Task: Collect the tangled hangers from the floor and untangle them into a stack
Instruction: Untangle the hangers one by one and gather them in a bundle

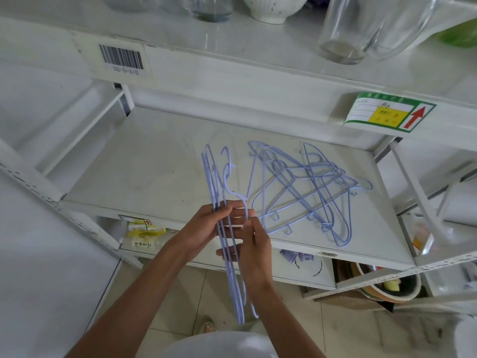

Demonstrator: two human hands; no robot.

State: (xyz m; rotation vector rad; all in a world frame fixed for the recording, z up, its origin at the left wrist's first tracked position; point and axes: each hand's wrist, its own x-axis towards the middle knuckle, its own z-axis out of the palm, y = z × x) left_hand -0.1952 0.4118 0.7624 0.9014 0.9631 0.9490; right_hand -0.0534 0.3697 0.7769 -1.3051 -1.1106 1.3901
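Note:
A bundle of light blue wire hangers (pixel 224 177) stands edge-on in front of me, hooks up, reaching from above the shelf down past its front edge. My left hand (pixel 206 226) grips the bundle at its middle from the left. My right hand (pixel 254 246) holds the same hangers from the right, with its fingers curled around the wires. A loose pile of several more blue hangers (pixel 304 187) lies crossed and tangled on the white shelf (pixel 144 161), just right of my hands.
The upper shelf (pixel 232 65) overhangs with glass jars (pixel 343 29) and a white bowl (pixel 271 9). Shelf posts (pixel 418 187) stand at the right. Below the shelf are packets (pixel 144 233), bowls (pixel 387 282) and a tiled floor (pixel 196 298).

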